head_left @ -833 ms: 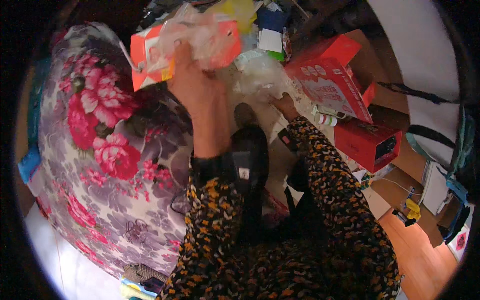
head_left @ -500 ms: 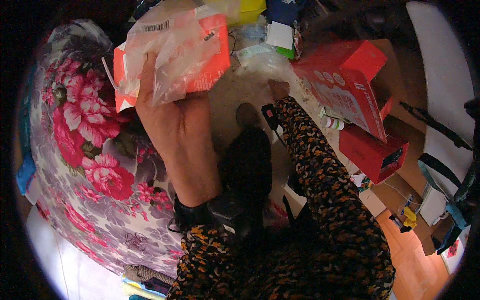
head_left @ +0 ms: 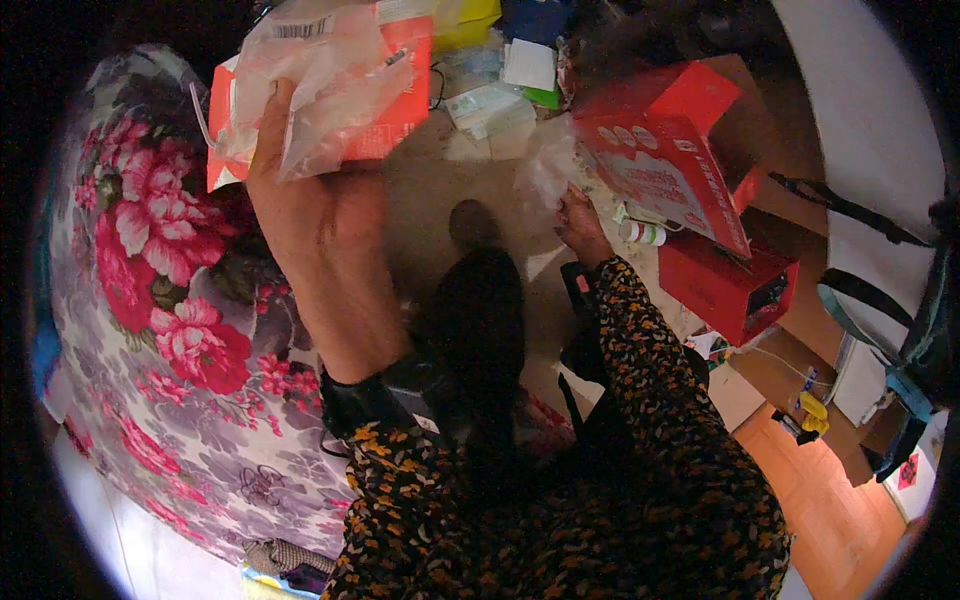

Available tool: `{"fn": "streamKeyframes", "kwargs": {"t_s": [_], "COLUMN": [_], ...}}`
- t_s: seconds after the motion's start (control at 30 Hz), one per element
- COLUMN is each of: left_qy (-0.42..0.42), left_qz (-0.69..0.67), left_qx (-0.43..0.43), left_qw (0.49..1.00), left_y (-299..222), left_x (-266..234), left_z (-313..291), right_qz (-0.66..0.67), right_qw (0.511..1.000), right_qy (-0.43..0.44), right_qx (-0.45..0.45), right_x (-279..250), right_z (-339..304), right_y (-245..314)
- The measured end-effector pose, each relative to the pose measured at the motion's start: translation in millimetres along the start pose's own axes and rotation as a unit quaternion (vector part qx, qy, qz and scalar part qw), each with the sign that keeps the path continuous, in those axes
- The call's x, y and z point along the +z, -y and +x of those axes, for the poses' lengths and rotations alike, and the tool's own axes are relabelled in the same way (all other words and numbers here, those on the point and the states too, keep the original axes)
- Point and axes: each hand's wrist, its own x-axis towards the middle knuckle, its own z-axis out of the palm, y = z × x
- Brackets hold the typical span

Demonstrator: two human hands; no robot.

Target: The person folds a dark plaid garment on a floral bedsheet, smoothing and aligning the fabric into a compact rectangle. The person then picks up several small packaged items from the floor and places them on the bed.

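Observation:
My left hand (head_left: 318, 215) is closed round a bunch of clear plastic bags (head_left: 345, 95) and a flat red-orange packet (head_left: 408, 115), its thumb pressed on top of the plastic. A barcode shows on one bag, and a thin white strip sticks out at the left side. To the right and lower down, my right hand (head_left: 585, 230) pinches a crumpled clear plastic bag (head_left: 548, 165) above the pale floor. Beside that hand stands a red cardboard box (head_left: 660, 165) with pale printing on its side. My fingertips under the left bundle are hidden.
At left lies a flowered cover (head_left: 180, 220). Papers and clear packets (head_left: 490, 110) lie at the far side, near a yellow bag (head_left: 465, 25). A small white and green container (head_left: 642, 233), a second red box (head_left: 735, 290) and brown cardboard are at right.
My right hand has drawn nearer and to the right, pulling the crumpled plastic bag off the pale packets behind it. The left hand keeps its bundle. The whole view has shifted slightly.

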Motion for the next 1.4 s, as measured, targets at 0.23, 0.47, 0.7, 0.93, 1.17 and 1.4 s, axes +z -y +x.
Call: {"fn": "streamKeyframes", "kwargs": {"t_s": [0.23, 0.47, 0.7, 0.93, 1.17, 1.4], "left_qy": [0.05, 0.027, 0.09, 0.156, 0.031, 0.014], "left_qz": [-0.046, -0.034, 0.159, 0.113, -0.016, -0.01], "left_qx": [-0.048, -0.054, 0.055, 0.064, -0.038, -0.057], "left_qw": [0.997, 0.998, 0.982, 0.979, 0.999, 0.998], "left_y": [-2, -1, 4, 6, 3, -1], "left_x": [-6, -4, -15, -21, -15, -14], "left_z": [8, 11, 8, 11, 13, 16], "right_qz": [-0.004, 0.027, 0.022, -0.181, -0.057, -0.612], "right_qw": [0.997, 0.996, 0.985, 0.86, 0.893, 0.705], "right_qy": [0.05, 0.024, -0.048, -0.206, -0.1, -0.105], "right_qx": [-0.054, -0.079, -0.161, -0.43, -0.435, -0.341], "right_x": [14, 15, 11, -1, -58, -102], "right_z": [-23, -63, -126, -132, -92, -50], "right_y": [39, 77, 155, 238, 241, 259]}}
